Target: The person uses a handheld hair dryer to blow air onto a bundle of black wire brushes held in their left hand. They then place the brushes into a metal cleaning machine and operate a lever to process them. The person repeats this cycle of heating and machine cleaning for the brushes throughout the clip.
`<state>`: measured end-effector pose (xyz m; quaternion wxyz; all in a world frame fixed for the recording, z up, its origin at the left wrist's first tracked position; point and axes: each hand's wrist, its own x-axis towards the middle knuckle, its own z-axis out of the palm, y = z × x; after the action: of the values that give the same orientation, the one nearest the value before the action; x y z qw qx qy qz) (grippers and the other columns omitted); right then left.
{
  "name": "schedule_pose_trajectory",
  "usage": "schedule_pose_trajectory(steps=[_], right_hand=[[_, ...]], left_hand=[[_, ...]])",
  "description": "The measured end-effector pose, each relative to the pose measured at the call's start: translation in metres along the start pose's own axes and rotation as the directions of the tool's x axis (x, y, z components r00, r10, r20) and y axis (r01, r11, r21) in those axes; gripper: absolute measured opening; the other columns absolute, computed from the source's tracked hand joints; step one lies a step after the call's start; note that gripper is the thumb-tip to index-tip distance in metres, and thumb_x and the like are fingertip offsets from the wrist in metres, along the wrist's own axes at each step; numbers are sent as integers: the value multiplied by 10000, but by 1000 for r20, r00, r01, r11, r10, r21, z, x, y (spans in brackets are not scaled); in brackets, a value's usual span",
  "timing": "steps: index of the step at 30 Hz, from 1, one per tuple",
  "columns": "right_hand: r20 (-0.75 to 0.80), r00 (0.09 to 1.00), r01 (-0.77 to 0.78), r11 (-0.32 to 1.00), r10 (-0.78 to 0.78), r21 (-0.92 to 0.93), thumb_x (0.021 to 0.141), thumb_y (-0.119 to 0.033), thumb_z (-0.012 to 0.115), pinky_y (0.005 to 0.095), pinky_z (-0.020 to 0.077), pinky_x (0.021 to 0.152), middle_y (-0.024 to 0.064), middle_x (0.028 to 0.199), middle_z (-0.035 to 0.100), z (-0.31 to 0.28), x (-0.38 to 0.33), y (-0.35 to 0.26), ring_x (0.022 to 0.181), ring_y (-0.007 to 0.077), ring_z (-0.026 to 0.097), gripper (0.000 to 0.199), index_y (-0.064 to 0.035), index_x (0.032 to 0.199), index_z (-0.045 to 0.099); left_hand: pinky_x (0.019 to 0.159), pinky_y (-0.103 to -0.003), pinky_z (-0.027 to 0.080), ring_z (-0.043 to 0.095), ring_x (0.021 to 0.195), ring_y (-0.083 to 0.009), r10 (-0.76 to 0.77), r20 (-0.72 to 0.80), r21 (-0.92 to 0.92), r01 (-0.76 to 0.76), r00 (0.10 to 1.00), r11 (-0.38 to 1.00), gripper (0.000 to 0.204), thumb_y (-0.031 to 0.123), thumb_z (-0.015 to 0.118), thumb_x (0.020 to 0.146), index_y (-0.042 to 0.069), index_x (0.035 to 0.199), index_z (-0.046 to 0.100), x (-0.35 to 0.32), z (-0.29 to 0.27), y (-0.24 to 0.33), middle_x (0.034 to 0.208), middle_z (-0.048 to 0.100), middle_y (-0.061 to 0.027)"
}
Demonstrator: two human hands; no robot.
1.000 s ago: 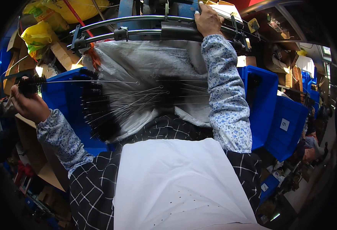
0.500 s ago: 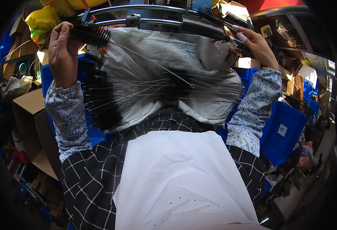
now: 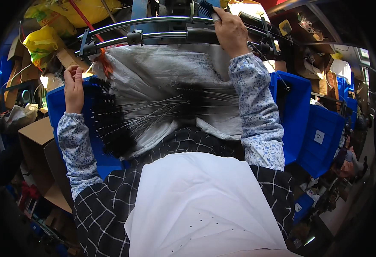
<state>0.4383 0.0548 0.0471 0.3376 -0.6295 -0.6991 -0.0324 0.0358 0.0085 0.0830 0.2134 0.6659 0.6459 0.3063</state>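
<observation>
White cloth (image 3: 205,192) drapes the person's front, and beyond it black brushes (image 3: 111,128) with thin wire stems lie on a pale sheet (image 3: 153,64). Left hand (image 3: 73,88) rises beside a blue bin (image 3: 56,103), fingers loosely bent and apart from the pile; farther off, the right hand (image 3: 232,34) grips one brush (image 3: 205,8) over the metal rails (image 3: 162,36), its looped stem slanting past the wrist.

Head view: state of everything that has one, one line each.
Left hand: raised, fingers partly curled, no object visible in it
Right hand: closed on a black brush
Black brush: held, bristles sticking out past the hand
Brush pile: fanned out, lying on the pale sheet
Pale sheet: creased
Cardboard box: open
Blue bin at right: open
</observation>
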Motion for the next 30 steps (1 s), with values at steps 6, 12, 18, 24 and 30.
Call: schedule_pose_trajectory(steps=[6, 12, 18, 24, 30], right_hand=[[-44, 999, 21, 992, -26, -121, 749, -193, 527, 379, 423, 667, 67, 728, 573, 30, 28, 18, 736, 268, 540, 195, -140, 913, 618], [8, 1000, -4, 996, 5, -91, 755, -196, 519, 381, 426, 681, 73, 748, 569, 34, 32, 15, 748, 276, 540, 199, -165, 927, 614], [15, 998, -60, 993, 62, -103, 754, -192, 521, 384, 424, 679, 84, 742, 565, 33, 32, 14, 751, 279, 538, 199, -164, 927, 614], [78, 996, -44, 999, 43, 12, 760, -166, 489, 394, 413, 721, 81, 799, 578, 43, 34, 25, 823, 277, 521, 213, -173, 929, 619], [99, 994, -31, 993, 42, -110, 769, -107, 399, 462, 320, 865, 66, 966, 559, 45, 47, 22, 1020, 267, 415, 327, -183, 1029, 582]], left_hand=[[534, -182, 323, 407, 594, -52, -325, 209, -45, 341, 922, 939, 230, 264, 437, 883, 54, 847, 524, -17, -29, -103, 695, 477, 19], [478, -167, 279, 347, 531, -27, -410, 196, -76, 430, 891, 900, 222, 257, 478, 868, 63, 771, 525, -26, -22, -71, 606, 396, 61], [506, -162, 293, 353, 569, -21, -278, 84, -191, 289, 957, 938, 215, 247, 492, 864, 46, 794, 521, -23, -28, -56, 636, 419, 62], [691, -161, 347, 431, 732, -44, -30, -68, -281, 10, 997, 960, 208, 226, 479, 870, 27, 878, 537, -17, -32, -22, 780, 499, 23], [705, -180, 360, 451, 753, -62, -172, -236, -262, 108, 956, 959, 234, 238, 433, 891, 24, 911, 524, 1, -37, -60, 806, 516, 10]])
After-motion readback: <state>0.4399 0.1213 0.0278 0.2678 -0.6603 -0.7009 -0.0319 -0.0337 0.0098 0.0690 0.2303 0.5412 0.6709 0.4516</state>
